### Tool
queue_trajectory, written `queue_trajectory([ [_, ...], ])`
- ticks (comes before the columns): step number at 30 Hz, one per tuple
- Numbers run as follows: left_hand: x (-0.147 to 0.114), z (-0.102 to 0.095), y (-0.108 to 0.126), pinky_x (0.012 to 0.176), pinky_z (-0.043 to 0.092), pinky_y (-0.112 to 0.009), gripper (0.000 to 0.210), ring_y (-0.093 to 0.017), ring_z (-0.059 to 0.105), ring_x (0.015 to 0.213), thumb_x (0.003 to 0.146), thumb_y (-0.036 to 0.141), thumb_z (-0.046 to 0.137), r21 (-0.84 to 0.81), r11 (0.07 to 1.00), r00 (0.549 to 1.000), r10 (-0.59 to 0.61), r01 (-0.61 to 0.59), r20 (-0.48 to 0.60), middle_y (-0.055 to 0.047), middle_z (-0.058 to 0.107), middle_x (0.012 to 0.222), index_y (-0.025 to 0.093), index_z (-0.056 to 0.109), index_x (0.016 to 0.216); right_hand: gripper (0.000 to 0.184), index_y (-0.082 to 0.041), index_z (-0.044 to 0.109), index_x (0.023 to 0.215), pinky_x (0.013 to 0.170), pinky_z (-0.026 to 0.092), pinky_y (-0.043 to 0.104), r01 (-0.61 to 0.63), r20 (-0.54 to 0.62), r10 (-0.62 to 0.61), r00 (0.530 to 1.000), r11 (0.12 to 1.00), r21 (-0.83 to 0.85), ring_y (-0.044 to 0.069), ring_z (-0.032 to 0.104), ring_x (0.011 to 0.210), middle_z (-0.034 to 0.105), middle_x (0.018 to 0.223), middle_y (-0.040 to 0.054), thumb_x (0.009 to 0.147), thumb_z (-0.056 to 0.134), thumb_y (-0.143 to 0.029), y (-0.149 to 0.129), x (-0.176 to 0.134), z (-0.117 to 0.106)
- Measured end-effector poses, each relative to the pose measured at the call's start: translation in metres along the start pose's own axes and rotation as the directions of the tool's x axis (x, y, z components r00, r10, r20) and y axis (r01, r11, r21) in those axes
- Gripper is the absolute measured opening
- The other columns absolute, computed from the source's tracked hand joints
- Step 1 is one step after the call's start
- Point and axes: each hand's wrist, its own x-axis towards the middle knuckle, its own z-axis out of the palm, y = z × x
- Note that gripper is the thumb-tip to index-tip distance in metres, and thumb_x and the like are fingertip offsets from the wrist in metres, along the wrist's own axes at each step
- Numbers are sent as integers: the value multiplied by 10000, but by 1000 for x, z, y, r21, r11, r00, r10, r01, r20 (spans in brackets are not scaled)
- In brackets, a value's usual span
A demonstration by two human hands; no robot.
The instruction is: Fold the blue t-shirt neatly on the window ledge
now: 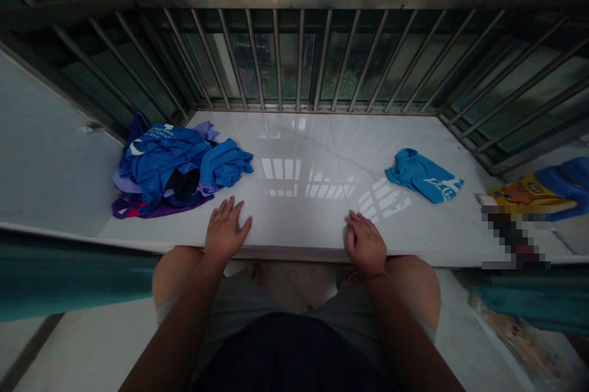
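Note:
My left hand [225, 229] lies palm down near the front edge of a glossy white window ledge [304, 220], fingers spread and nothing held. Resting on the same edge, my right hand [365, 242] is loosely relaxed, its thumb beside its fingers and no object visible in it. Just beyond my left hand is a crumpled pile of clothes [165, 162], mostly blue with some purple and dark pieces. A bright blue folded garment [423, 176] with white print lies past my right hand, apart from it.
Metal window bars [299, 61] enclose the ledge's back and sides. At the far right are a yellow and blue cloth item [536, 189] and a blurred-out dark object [513, 235]. Teal curtains [69, 275] hang below the ledge on both sides. My knees touch its front.

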Motion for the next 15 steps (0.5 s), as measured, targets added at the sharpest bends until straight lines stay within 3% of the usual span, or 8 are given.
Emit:
queue_trajectory([
  [8, 4, -8, 7, 1413, 317, -614, 608, -381, 430, 1711, 1102, 473, 511, 26, 999, 999, -23, 22, 34, -141, 494, 1821, 197, 637, 1630, 313, -211, 834, 1204, 1218, 586, 529, -23, -16, 24, 1000, 999, 49, 328, 773, 1348, 835, 1400, 128, 1065, 555, -239, 0, 2, 1],
  [15, 3, -6, 6, 1416, 287, -635, 662, -393, 385, 1732, 1109, 531, 524, 52, 998, 998, -23, 20, 60, -146, 430, 1856, 216, 588, 1688, 314, -202, 837, 1220, 1215, 588, 532, -24, 7, 24, 1000, 998, 64, 332, 772, 1351, 829, 1413, 138, 1073, 564, -254, -1, 4, -2],
])
